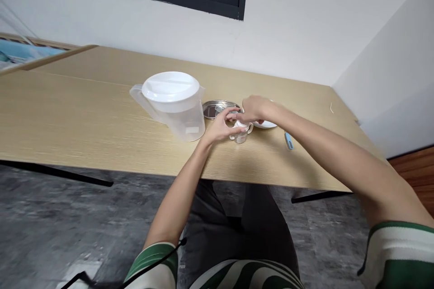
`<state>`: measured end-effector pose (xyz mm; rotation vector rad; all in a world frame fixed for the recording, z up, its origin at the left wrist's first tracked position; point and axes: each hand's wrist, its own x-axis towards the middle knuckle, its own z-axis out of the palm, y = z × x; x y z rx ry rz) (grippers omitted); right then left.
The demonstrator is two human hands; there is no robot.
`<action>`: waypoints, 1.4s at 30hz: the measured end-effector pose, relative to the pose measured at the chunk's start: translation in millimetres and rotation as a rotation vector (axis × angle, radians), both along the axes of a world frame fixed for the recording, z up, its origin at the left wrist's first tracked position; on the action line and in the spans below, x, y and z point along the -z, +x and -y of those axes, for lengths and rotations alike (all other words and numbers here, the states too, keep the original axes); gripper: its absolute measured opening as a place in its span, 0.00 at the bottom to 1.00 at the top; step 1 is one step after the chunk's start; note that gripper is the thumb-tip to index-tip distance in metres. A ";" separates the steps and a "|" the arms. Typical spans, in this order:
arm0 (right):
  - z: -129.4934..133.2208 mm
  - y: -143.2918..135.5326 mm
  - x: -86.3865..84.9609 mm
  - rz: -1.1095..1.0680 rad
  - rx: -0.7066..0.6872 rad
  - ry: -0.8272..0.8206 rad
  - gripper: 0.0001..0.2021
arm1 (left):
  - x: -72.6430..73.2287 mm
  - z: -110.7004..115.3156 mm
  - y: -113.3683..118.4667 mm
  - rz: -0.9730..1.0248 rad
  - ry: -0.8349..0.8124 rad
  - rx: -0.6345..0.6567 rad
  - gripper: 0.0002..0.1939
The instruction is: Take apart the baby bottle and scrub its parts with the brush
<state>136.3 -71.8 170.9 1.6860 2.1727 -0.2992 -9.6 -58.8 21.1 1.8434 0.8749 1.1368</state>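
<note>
A small clear baby bottle (240, 137) with a handle on each side and a whitish top stands on the table in front of me. My left hand (222, 127) grips it from the left, thumb on the near side and fingers curled around the far side. Over the bottle's top is my right hand (256, 109), its fingers bent closed and pointing down at it. What lies between those fingers is hidden. Behind my hands sits an oval metal tray (207, 110) with clear pieces in it, and a white plate (266, 124) is partly covered by my right hand.
A large translucent pitcher (186, 119) with a white lid (170, 86) stands left of my left hand. To the right, a small blue tool (289, 141) lies on the wooden table (101, 117). A thin pale bent piece (331, 108) rests near the right edge.
</note>
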 end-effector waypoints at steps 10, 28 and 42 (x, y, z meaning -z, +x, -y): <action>-8.0 19.2 21.0 -0.065 -0.622 0.021 0.16 | 5.6 1.2 3.8 0.058 0.036 -0.043 0.39; 10.1 -26.5 1.3 0.013 -0.097 -0.116 0.03 | 10.2 15.8 15.8 0.236 -0.012 -0.073 0.39; 15.5 -27.9 3.6 0.070 -0.034 -0.079 0.08 | 16.6 14.2 17.8 0.213 0.052 -0.092 0.34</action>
